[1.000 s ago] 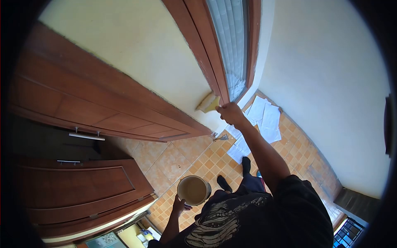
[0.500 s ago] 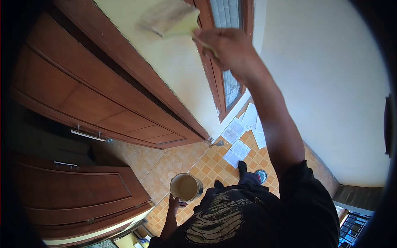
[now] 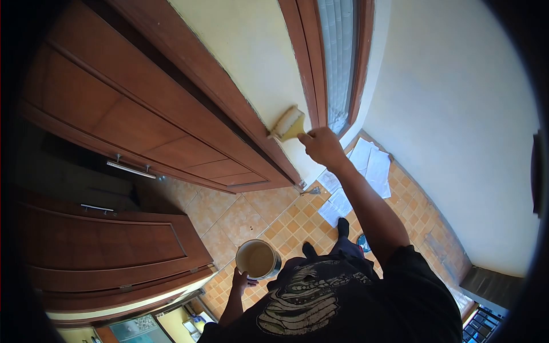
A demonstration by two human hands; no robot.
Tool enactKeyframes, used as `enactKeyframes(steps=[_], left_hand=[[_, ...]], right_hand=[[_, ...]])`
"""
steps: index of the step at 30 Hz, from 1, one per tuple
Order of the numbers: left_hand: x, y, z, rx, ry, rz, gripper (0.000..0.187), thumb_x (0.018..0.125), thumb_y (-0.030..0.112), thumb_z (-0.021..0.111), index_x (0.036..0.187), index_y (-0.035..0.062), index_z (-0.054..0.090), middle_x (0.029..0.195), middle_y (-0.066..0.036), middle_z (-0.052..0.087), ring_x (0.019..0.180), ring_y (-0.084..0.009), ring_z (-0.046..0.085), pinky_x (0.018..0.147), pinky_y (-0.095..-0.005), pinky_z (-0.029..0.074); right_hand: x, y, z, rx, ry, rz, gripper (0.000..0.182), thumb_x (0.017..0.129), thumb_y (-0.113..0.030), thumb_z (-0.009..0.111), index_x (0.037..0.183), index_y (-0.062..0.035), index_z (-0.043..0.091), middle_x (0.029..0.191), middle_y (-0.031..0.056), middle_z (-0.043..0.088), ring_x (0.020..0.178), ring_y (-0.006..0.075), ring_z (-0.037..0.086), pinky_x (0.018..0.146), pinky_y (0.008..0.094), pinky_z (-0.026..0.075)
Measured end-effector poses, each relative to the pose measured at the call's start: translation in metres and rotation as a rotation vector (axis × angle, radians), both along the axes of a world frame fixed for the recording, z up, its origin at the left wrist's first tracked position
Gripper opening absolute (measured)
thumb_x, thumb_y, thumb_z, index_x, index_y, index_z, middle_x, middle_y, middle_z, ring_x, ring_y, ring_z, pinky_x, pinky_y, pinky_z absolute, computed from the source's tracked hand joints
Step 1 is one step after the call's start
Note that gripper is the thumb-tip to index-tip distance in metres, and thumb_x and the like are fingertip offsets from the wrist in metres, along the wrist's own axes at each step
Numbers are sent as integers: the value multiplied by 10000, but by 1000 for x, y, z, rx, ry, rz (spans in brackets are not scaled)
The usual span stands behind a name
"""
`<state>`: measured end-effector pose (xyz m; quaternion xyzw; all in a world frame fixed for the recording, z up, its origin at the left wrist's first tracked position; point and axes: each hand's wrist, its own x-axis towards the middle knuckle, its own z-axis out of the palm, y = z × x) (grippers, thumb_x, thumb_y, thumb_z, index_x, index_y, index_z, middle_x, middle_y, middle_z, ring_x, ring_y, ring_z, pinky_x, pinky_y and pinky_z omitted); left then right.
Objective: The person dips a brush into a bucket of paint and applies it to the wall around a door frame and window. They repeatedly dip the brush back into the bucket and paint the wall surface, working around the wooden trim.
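A wide paintbrush (image 3: 289,123) with a yellowish handle is gripped in my right hand (image 3: 323,148), fingers wrapped around it. Its bristle end lies against the lower part of the cream wall strip (image 3: 251,63), between the door frame and the window frame. Low on the other side, my left hand (image 3: 242,281) holds a bucket (image 3: 277,265) by its rim and side, close to my body. The inside of the bucket looks tan.
Brown wooden doors (image 3: 171,131) stand on the left, one ajar. A curtained window (image 3: 337,63) adjoins the wall strip. Sheets of paper (image 3: 374,171) cover part of the tiled floor (image 3: 294,220). A smaller brush-like tool (image 3: 312,191) lies at the wall's foot. A pale wall (image 3: 452,114) rises on the right.
My right hand has brought the paintbrush down from high on the wall strip to near its lower end. The left hand and bucket have stayed about the same.
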<state>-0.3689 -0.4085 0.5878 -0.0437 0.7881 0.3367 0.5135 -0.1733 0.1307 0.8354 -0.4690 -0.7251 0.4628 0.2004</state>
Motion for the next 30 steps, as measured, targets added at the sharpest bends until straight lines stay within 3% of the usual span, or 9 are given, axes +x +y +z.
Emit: enactKeyframes(steps=[2, 3, 4, 11, 12, 17, 20, 23, 30], left_hand=[[2, 4, -4, 28, -1, 16, 484, 1003, 132, 433, 1435, 131, 214, 1042, -296, 664, 706, -391, 740, 611, -473, 647], [1, 5, -7, 45, -2, 22, 488, 997, 130, 437, 1431, 130, 215, 1031, -294, 666, 704, -391, 740, 613, -475, 646], [3, 4, -11, 59, -4, 30, 492, 991, 129, 441, 1428, 129, 215, 1019, -293, 668, 703, -390, 740, 614, -477, 645], [13, 7, -17, 86, -54, 37, 524, 1003, 120, 426, 1475, 121, 198, 1009, -303, 669, 671, -382, 735, 547, -433, 644], [14, 5, -17, 84, -47, 27, 532, 996, 117, 430, 1473, 128, 194, 1013, -302, 668, 679, -384, 736, 566, -447, 645], [20, -5, -15, 71, -19, 10, 521, 993, 104, 423, 1463, 145, 201, 1027, -301, 667, 686, -386, 738, 586, -465, 647], [18, -16, -19, 14, -57, 32, 500, 1009, 121, 422, 1462, 151, 210, 1025, -301, 669, 675, -382, 738, 568, -455, 645], [15, -22, -25, 25, -23, 32, 494, 1025, 157, 437, 1463, 155, 206, 1014, -295, 675, 668, -380, 737, 556, -450, 642], [11, -23, -35, 15, -28, 18, 495, 1039, 209, 465, 1462, 154, 212, 1022, -291, 676, 680, -368, 742, 548, -434, 635]], right_hand=[[2, -2, 72, 36, 88, -9, 462, 959, -355, 654, 780, 67, 707, 619, 95, 621, 575, 163, 571, 586, 360, 472], [5, -3, 100, 58, 173, -31, 445, 958, -347, 667, 792, 63, 712, 618, 77, 606, 584, 141, 548, 583, 343, 460], [16, -12, 146, 22, 171, 5, 427, 955, -350, 624, 907, 60, 737, 716, 208, 673, 702, 320, 675, 711, 430, 516], [23, -37, 218, 1095, 325, -353, 282, 953, -279, 704, 1197, -141, 734, 720, 96, 626, 584, 167, 580, 577, 340, 473], [14, -37, 205, 1154, 251, -358, 328, 958, -260, 688, 1282, -205, 687, 751, 110, 603, 581, 240, 604, 563, 381, 494], [-1, -46, 51, 824, -273, 36, 573, 931, -68, 542, 1479, -222, 476, 918, 170, 607, 639, 372, 671, 556, 478, 558], [20, -46, -26, 707, -518, 194, 552, 883, -46, 551, 1415, -193, 550, 939, 186, 627, 734, 346, 698, 648, 454, 568], [18, -28, -28, 669, -586, 246, 471, 888, -72, 554, 1343, -178, 611, 943, 185, 640, 774, 342, 702, 683, 449, 561], [17, -14, 177, 1026, -305, -78, 361, 943, -220, 654, 1301, -259, 668, 871, 120, 670, 786, 303, 702, 673, 439, 559]])
